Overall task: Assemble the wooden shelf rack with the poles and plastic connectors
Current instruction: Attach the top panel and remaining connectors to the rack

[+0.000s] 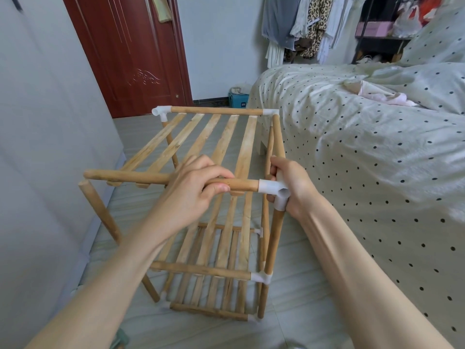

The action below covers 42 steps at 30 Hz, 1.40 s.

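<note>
Currently the wooden shelf rack (201, 197) stands on the tiled floor (302, 298), between a pale wall (45, 122) on the left and a bed with a dotted cover (364, 152) on the right. Three slatted tiers visible, top shelf (201, 139) partly fitted.

Left hand (193, 190) grips the near top pole (125, 177), fingers curled over it, thumb underneath. Pole's right end sits in the white plastic connector (273, 188) at the near right corner; its left end is free, no connector on it. Just below and beside that free end, the near left upright pole (100, 212) stands tilted, top bare.

Right hand (292, 187) wraps round that corner connector, fingers curled behind it, thumb side towards the camera. Connector sits on top of the near right upright (273, 243).

Far side: far top pole (216, 111) runs between a white connector at far left (161, 112) and another at far right (270, 112).

Background: dark red door (130, 54), hanging clothes (309, 26), blue box (237, 100) on the floor by the bed.
</note>
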Each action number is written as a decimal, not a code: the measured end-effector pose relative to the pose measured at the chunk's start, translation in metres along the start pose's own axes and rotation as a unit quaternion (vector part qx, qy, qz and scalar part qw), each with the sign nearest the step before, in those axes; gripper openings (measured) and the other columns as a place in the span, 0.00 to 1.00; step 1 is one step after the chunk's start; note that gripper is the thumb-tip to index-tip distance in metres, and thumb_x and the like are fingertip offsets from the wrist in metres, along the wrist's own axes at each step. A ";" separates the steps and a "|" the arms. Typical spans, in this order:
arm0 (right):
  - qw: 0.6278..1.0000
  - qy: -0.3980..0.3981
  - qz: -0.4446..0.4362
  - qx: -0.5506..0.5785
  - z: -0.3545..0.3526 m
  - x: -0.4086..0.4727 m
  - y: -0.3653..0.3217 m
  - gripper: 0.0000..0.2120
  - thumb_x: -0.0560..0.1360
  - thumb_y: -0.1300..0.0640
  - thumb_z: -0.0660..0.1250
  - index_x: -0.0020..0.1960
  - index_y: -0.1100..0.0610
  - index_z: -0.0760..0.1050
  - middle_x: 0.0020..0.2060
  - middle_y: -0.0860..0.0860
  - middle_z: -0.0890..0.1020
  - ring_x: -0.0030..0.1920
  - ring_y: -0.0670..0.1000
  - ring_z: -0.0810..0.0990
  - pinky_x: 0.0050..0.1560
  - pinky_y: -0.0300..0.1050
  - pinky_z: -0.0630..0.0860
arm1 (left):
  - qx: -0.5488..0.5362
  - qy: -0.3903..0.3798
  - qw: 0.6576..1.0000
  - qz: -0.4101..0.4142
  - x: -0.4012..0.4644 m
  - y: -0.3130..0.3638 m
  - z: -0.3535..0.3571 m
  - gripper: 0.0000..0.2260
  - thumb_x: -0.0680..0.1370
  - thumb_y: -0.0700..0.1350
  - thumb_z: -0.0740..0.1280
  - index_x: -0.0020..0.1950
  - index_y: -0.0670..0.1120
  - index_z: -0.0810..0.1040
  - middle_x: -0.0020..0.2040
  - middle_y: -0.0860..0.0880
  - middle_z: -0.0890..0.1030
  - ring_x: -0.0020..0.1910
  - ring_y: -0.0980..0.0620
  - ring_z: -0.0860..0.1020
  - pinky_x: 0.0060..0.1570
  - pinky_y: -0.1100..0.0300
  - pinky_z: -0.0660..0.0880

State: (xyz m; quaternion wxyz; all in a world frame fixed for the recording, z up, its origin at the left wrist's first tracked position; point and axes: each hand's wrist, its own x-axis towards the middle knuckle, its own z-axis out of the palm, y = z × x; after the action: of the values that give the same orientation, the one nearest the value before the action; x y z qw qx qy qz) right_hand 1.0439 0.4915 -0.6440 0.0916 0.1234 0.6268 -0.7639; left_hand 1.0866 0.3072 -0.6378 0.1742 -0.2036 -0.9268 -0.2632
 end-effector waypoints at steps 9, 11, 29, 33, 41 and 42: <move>0.999 0.036 -0.012 -0.017 0.007 -0.009 0.004 0.15 0.77 0.55 0.58 0.32 0.55 0.63 0.22 0.49 0.68 0.25 0.50 0.64 0.29 0.42 0.62 | 0.001 0.036 0.999 0.031 -0.004 0.013 0.007 0.09 0.75 0.38 0.67 0.52 0.48 0.83 0.40 0.52 0.67 0.43 0.52 0.67 0.50 0.54 0.65; 1.000 0.026 -0.016 -0.006 0.008 -0.010 0.005 0.15 0.78 0.55 0.58 0.33 0.55 0.64 0.20 0.48 0.68 0.24 0.49 0.65 0.28 0.42 0.63 | 0.002 0.035 0.999 0.031 -0.006 0.011 0.006 0.09 0.75 0.39 0.67 0.52 0.48 0.82 0.39 0.54 0.66 0.44 0.52 0.67 0.50 0.54 0.65; 0.963 -0.115 -0.092 -0.224 -0.009 -0.024 0.018 0.26 0.80 0.41 0.51 0.37 0.58 0.76 0.27 0.49 0.79 0.29 0.46 0.78 0.35 0.41 0.75 | 0.194 0.009 0.977 -0.082 -0.027 0.023 0.009 0.41 0.59 0.81 0.46 0.59 0.53 0.62 0.53 0.52 0.73 0.51 0.55 0.59 0.61 0.50 0.56; 0.927 -0.103 -0.151 -0.326 -0.008 -0.036 0.017 0.29 0.78 0.38 0.53 0.29 0.55 0.76 0.24 0.47 0.76 0.26 0.46 0.76 0.32 0.40 0.74 | 0.206 0.029 0.976 -0.072 -0.035 0.030 0.013 0.42 0.62 0.78 0.51 0.66 0.52 0.60 0.58 0.50 0.75 0.60 0.51 0.67 0.66 0.47 0.55; 0.679 -0.132 -0.511 -0.510 0.009 -0.046 0.003 0.21 0.73 0.52 0.69 0.64 0.56 0.72 0.60 0.50 0.73 0.64 0.49 0.68 0.67 0.43 0.61 | 0.010 -0.110 0.982 -0.151 -0.062 -0.014 -0.045 0.43 0.59 0.67 0.64 0.70 0.61 0.52 0.59 0.57 0.63 0.64 0.58 0.53 0.63 0.56 0.57; 0.637 -0.183 -0.495 -0.562 0.014 -0.043 0.002 0.29 0.72 0.48 0.69 0.70 0.56 0.66 0.68 0.50 0.68 0.71 0.49 0.60 0.72 0.45 0.52 | -0.012 -0.118 0.979 -0.167 -0.066 -0.019 -0.054 0.42 0.57 0.65 0.64 0.70 0.63 0.53 0.60 0.57 0.63 0.67 0.57 0.52 0.67 0.54 0.57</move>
State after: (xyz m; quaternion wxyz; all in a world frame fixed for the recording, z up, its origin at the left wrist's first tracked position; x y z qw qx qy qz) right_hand 1.0844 0.4766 -0.6304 -0.1360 -0.4231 0.8728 -0.2017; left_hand 1.1461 0.2428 -0.6307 0.0144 -0.0772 -0.9587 -0.2735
